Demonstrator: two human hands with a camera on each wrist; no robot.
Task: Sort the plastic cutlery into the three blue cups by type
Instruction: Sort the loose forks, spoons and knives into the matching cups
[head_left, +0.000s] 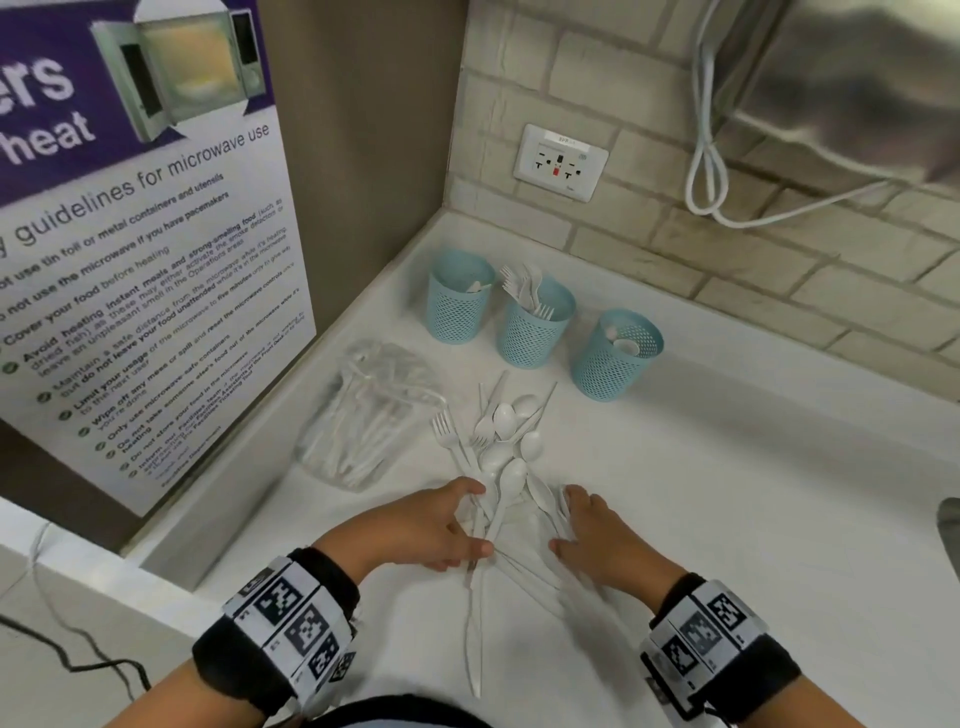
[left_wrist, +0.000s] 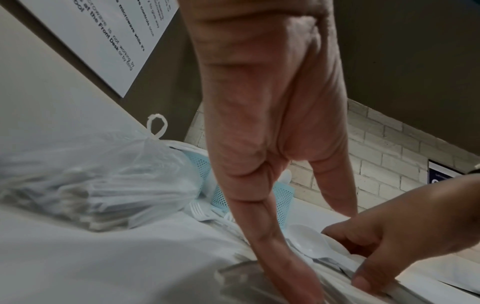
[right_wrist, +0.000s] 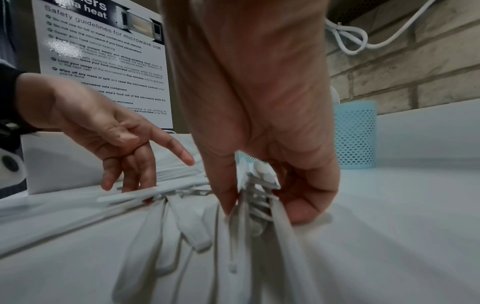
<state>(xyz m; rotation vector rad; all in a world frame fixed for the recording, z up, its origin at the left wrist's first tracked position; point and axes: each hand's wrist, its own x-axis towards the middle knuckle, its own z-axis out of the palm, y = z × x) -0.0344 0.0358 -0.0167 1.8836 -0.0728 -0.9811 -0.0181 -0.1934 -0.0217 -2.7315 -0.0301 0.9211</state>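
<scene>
Three cups: blue, standing behind the pile.
Cutlery pile: loose on your counter, between your hands.
Left hand: fingers spread, touching handles.
Right hand: fingers curled around several handles.

A white countertop met a pale brick wall bearing a white outlet. A looped white cable hung beside it. A microwave-guidelines poster covered the left wall. A clear plastic bag lay on the counter near that wall.
</scene>
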